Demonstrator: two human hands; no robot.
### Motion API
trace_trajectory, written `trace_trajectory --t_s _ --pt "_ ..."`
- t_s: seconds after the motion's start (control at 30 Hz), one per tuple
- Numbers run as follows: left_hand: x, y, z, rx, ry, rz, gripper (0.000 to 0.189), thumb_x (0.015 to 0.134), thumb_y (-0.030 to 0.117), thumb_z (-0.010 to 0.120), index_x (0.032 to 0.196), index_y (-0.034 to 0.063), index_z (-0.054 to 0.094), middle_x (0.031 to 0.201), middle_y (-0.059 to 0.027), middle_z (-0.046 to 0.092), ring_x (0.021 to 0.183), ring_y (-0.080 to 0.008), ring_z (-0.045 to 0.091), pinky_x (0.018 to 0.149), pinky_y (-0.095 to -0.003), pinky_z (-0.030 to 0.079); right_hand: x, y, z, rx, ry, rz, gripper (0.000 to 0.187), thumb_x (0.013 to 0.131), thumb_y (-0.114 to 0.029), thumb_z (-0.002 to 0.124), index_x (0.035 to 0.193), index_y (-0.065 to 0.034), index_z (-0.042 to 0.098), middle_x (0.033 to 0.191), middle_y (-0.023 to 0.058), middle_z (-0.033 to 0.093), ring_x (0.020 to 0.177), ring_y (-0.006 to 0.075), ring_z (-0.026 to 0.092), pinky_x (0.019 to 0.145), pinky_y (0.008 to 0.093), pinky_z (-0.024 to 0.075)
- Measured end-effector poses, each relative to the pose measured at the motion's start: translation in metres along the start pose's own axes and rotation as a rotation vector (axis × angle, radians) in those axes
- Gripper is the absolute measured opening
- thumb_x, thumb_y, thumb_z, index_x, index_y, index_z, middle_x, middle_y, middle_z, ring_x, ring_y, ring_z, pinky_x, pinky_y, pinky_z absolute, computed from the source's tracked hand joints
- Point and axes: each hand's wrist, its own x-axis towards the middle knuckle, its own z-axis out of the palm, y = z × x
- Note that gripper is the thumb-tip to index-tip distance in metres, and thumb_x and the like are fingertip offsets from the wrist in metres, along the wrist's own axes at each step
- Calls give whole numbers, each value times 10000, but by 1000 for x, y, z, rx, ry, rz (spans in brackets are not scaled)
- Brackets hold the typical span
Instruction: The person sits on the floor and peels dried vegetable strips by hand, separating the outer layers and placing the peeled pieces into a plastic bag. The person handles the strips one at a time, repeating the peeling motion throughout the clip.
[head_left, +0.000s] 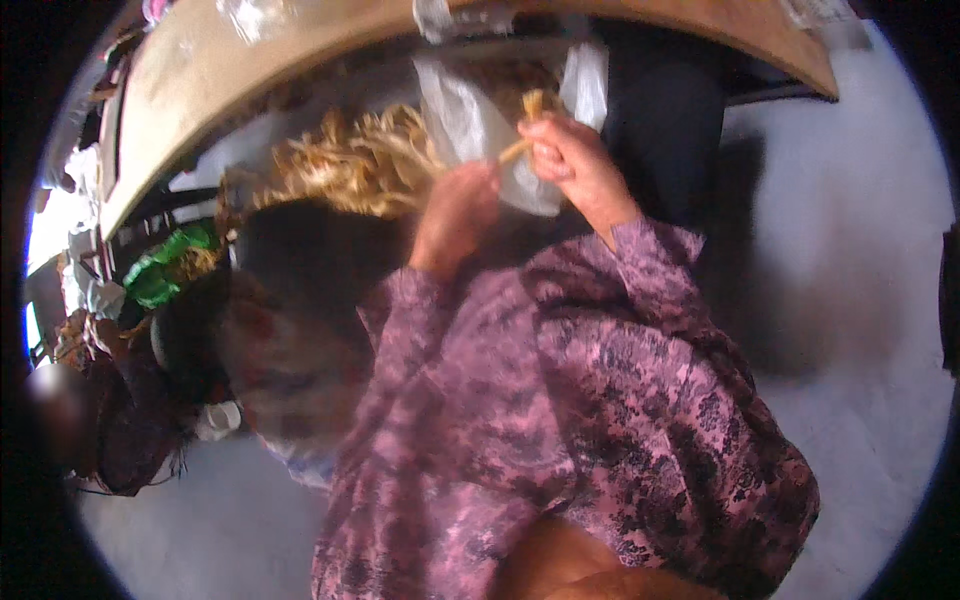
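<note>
My right hand (574, 161) is closed around a small tan bundle (533, 103), whose end sticks up above the thumb. A thin tan strip (514, 151) runs tautly from this bundle to my left hand (457, 214), whose fingers pinch its other end. Motion blur softens the left hand. Behind and between both hands lies whitish translucent plastic (465, 112). A heap of curled, dried tan strips (352, 165), apparently plant matter, lies just beyond and left of my left hand.
A long table (247, 71) curves across the far side. At left are a green plastic bag (169, 262), a white cup-like container (219, 420) on the floor, and another person (135, 427) at the rim. Grey floor (847, 300) extends at right.
</note>
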Motion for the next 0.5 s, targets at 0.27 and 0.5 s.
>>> trace_trajectory --t_s 0.27,0.5 --pt "48 162 33 1091 115 784 152 817 165 578 787 23 622 577 -11 518 553 -68 465 521 -239 402 71 -117 43 -614 -158 -786 153 811 -201 601 790 -51 578 587 -16 504 465 43 446 415 192 342" --pt "90 160 24 979 286 938 171 799 188 572 789 30 638 538 -38 539 518 -99 487 518 -262 421 122 -117 33 -739 24 -774 220 822 -188 588 684 -27 530 591 10 536 458 52 458 391 208 342"
